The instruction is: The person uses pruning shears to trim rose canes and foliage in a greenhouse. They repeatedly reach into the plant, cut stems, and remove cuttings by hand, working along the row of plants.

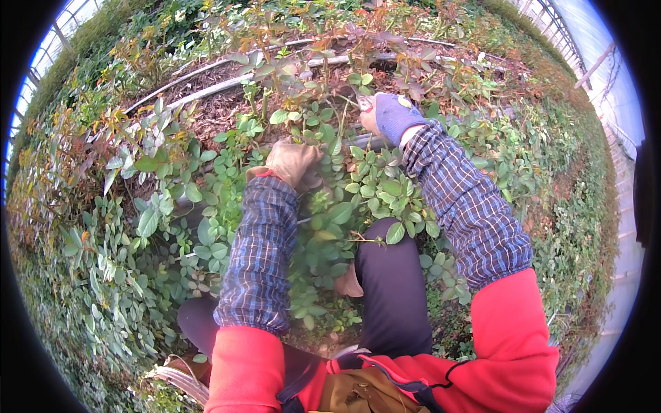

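Observation:
My left hand (292, 161), in a tan work glove, is curled low among the rose foliage. It appears closed around leafy rose stems (323, 206), which hang blurred below the fist; the fingertips are hidden. Farther forward and to the right, my right hand (395, 116) wears a purple knit glove that leaves some fingers bare. It grips pruning shears (364, 101), of which a metal part and a bit of red show. Their tip is beside thin green rose stems (343, 116) rising from the bed. How far the blades are apart cannot be made out.
Pale irrigation pipes (217, 93) cross the mulched soil (219, 116) ahead. Rose bushes (150, 217) crowd both sides. My bent knee (390, 248) presses up beside leafy shoots (392, 193). A greenhouse film wall (614, 98) stands at the right.

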`<state>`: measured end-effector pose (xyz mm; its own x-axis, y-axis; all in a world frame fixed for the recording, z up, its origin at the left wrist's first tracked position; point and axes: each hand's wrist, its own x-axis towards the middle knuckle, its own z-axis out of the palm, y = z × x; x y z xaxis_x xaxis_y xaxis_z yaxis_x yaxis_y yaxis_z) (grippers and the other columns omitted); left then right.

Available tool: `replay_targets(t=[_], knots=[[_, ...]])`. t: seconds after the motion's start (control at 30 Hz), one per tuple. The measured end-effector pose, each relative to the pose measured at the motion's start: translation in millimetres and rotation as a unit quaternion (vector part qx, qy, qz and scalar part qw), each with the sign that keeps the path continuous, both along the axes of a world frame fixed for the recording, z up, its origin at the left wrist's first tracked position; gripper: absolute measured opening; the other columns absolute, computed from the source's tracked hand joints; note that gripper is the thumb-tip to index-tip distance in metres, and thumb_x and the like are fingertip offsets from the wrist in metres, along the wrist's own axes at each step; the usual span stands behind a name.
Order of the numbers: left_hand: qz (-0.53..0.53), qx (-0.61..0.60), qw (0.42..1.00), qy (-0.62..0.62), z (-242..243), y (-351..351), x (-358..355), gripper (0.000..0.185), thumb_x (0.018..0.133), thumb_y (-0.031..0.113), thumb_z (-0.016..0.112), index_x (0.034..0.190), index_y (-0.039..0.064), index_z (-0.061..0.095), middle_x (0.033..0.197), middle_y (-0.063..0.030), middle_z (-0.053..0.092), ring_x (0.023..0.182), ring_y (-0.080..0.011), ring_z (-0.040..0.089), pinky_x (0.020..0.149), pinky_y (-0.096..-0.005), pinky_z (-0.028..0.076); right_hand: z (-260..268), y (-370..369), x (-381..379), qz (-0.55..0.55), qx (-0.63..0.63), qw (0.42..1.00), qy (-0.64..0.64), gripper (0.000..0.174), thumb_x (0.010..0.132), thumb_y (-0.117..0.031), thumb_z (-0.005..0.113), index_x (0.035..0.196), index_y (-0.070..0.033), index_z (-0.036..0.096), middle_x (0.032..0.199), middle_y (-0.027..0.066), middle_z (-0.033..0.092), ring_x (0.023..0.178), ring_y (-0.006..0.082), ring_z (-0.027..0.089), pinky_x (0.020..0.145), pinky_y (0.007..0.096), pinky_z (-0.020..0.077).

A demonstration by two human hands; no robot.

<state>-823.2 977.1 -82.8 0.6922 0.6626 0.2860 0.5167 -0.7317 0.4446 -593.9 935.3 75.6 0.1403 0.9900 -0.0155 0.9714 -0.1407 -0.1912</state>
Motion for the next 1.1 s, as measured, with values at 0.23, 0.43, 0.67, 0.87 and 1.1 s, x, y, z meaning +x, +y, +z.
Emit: replay_targets(t=[0.23, 0.43, 0.67, 0.87, 1.1], knots=[[-0.041, -0.018, 0.997, -0.069, -18.5, 8.7, 3.0, 0.028, 0.091, 0.021, 0.064, 0.070, 0.004, 0.058, 0.057, -0.0046, 0.057, 0.044, -0.0193, 0.060, 0.040, -0.0360, 0.048, -27.1, -8.7, 31.1, -0.033, 0.013, 0.932, 0.360, 0.063, 0.081, -0.049, 0.071, 0.116, 0.004, 0.065, 0.099, 0.0166, 0.070, 0.084, 0.0233, 0.068, 0.072, 0.0369, 0.0548], [-0.031, -0.040, 0.995, -0.083, -27.6, 14.4, -1.9, 0.030, 0.094, 0.021, 0.062, 0.069, 0.005, 0.056, 0.057, -0.0023, 0.053, 0.043, -0.0171, 0.053, 0.040, -0.0370, 0.046, -12.4, 6.7, 21.4, -0.129, -0.029, 0.853, 0.505, 0.052, 0.083, -0.044, 0.078, 0.107, 0.000, 0.067, 0.085, 0.0127, 0.066, 0.069, 0.0224, 0.067, 0.054, 0.0401, 0.0561], [0.001, -0.052, 0.997, 0.061, 18.3, -9.4, 1.4, 0.024, 0.092, 0.012, 0.056, 0.069, 0.007, 0.054, 0.058, -0.0008, 0.052, 0.048, -0.0150, 0.055, 0.043, -0.0326, 0.045, 29.0, 15.1, 20.9, -0.089, -0.078, 0.971, 0.208, 0.061, 0.083, -0.056, 0.071, 0.095, 0.004, 0.069, 0.074, 0.0130, 0.066, 0.058, 0.0201, 0.065, 0.053, 0.0342, 0.0504], [-0.026, -0.036, 0.996, -0.077, -17.8, 5.4, -1.3, 0.026, 0.096, 0.014, 0.053, 0.071, 0.005, 0.055, 0.057, -0.0027, 0.053, 0.046, -0.0156, 0.057, 0.042, -0.0340, 0.048, 61.1, 27.6, 24.2, -0.044, -0.123, 0.977, 0.168, 0.053, 0.082, -0.044, 0.075, 0.105, 0.003, 0.070, 0.082, 0.0141, 0.069, 0.060, 0.0252, 0.066, 0.051, 0.0380, 0.0559], [-0.035, -0.068, 0.996, 0.037, 4.5, -1.5, 9.4, 0.026, 0.098, 0.016, 0.052, 0.074, 0.006, 0.056, 0.057, -0.0026, 0.054, 0.047, -0.0159, 0.058, 0.043, -0.0345, 0.049, 17.1, 25.7, 41.8, -0.099, -0.060, 0.954, 0.276, 0.037, 0.089, -0.037, 0.071, 0.097, -0.002, 0.068, 0.073, 0.0043, 0.062, 0.054, 0.0142, 0.057, 0.049, 0.0299, 0.0495]])
